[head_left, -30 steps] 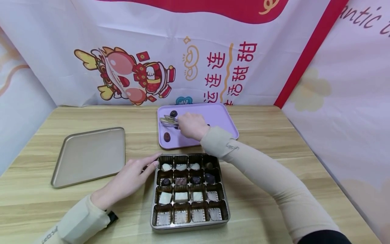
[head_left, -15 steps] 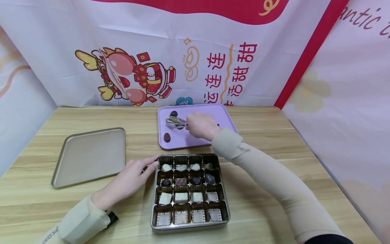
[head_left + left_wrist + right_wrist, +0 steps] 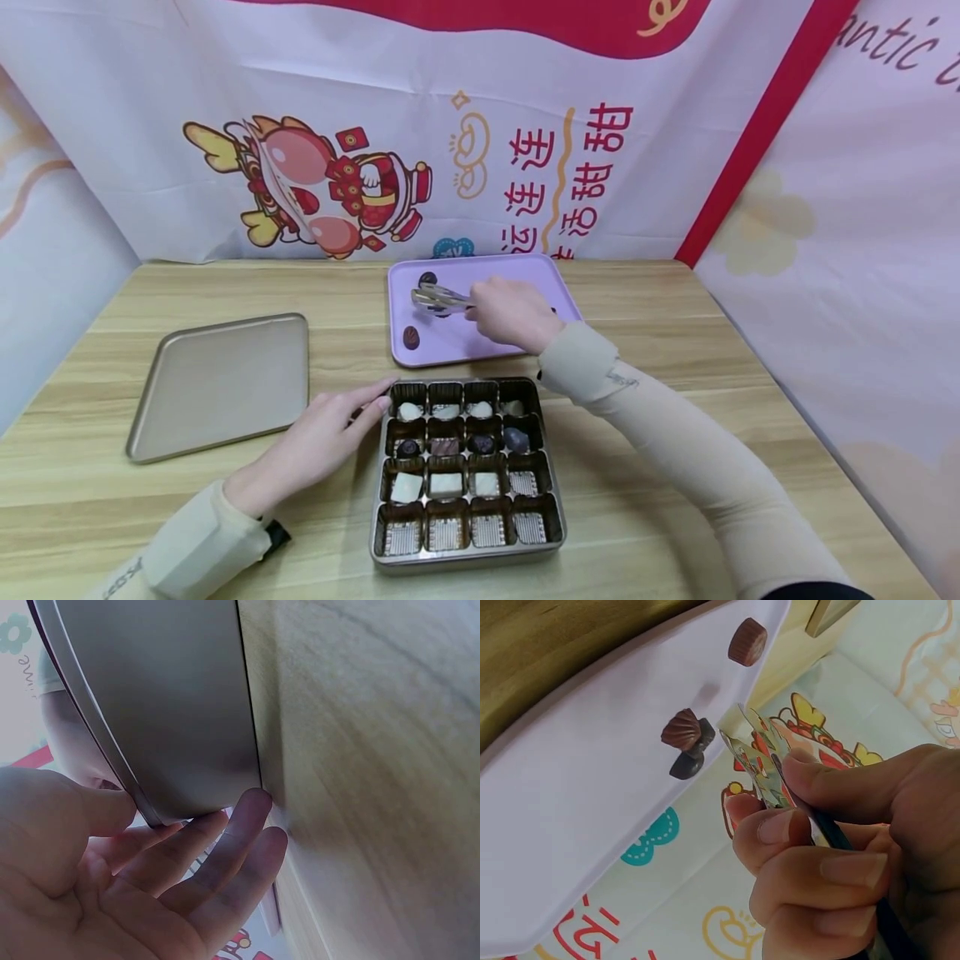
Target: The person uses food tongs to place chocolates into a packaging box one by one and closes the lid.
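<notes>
My right hand (image 3: 513,315) grips metal tongs (image 3: 447,301) over the left part of a lilac tray (image 3: 536,279). In the right wrist view the tong tips are slightly apart with nothing between them. Near them lie a ridged brown chocolate (image 3: 681,729) and a darker chocolate (image 3: 687,763), which overlap in this view. Another ridged chocolate (image 3: 748,642) lies by the tray's edge. My left hand (image 3: 315,442) touches the back left corner of a metal chocolate box (image 3: 465,562), thumb at the rim. White and dark chocolates fill several compartments; ribbed bottoms show along the front row.
A shallow bronze-coloured metal tray or lid (image 3: 225,387) lies at the left of the wooden table (image 3: 637,533). The lilac tray stands directly behind the box. A printed cloth (image 3: 622,192) hangs along the table's back edge.
My right hand and the tongs have moved to the right over the lilac tray, leaving the chocolates lying there. My left hand has stayed at the box corner.
</notes>
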`<state>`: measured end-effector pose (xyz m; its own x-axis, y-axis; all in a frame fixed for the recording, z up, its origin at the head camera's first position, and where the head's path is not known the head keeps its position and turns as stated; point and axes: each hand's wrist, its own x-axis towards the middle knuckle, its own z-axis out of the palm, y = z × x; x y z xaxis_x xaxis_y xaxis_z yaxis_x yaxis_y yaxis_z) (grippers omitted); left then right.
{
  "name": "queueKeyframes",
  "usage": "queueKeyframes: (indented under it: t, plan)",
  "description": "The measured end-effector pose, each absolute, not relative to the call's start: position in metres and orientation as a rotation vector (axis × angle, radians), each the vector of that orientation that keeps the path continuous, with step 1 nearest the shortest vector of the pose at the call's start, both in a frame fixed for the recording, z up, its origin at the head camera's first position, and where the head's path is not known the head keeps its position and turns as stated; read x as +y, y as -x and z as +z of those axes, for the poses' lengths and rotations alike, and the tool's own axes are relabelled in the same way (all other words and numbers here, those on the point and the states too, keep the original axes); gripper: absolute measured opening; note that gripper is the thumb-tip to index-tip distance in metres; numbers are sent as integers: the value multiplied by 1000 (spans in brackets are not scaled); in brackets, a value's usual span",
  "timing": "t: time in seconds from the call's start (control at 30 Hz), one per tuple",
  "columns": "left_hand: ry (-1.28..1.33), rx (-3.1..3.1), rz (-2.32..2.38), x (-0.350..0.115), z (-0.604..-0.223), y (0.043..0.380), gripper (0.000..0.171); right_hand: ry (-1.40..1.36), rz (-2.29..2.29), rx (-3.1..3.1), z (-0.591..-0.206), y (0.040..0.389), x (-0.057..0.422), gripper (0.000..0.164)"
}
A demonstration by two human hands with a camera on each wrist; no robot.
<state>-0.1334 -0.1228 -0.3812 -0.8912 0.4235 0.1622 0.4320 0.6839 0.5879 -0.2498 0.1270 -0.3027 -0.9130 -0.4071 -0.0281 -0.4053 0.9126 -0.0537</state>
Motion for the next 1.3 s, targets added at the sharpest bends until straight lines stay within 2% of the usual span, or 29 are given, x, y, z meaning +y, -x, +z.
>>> queueKeyframes:
  t: [0.5, 1.17, 1.3]
  plan:
    - [712, -2888, -1010, -123, -379, 135, 45, 703, -145, 3052, -289, 233, 159, 22]
    - [681, -2899, -1011, -122, -380, 132, 44, 926, -382, 3236, -268, 167, 231, 25]
    - [688, -2889, -1008, -122, -380, 132, 44, 1099, -357, 3222, -266, 159, 244, 16]
